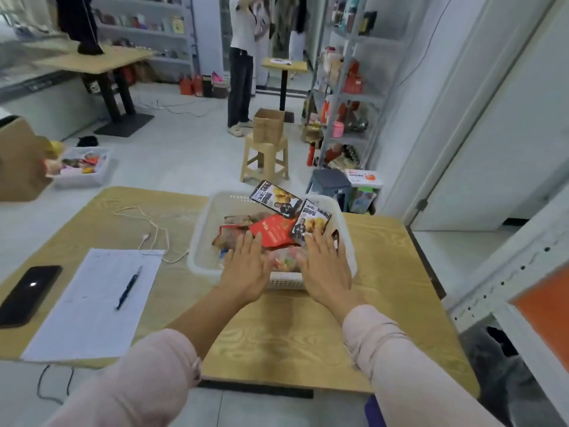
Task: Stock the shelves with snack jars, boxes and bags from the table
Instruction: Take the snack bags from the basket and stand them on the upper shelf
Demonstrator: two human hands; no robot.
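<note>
A white plastic basket (201, 238) stands on the wooden table (277, 334) and holds several snack bags. Two dark bags with yellow pictures (275, 198) (311, 221) lean against its far rim, and a red bag (272, 231) lies between them. A clear bag of coloured sweets (284, 260) lies at the near side. My left hand (244, 269) and my right hand (326, 266) reach into the basket with straight fingers, palms down, either side of the sweets bag. Neither hand holds anything.
On the table's left lie a paper sheet (89, 306) with a pen (128, 287), a black phone (29, 292) and a white cable (151, 232). A metal shelf unit (348, 97) with goods stands at the right rear. A stool with a cardboard box (268, 126) and a person (241, 66) are behind the table.
</note>
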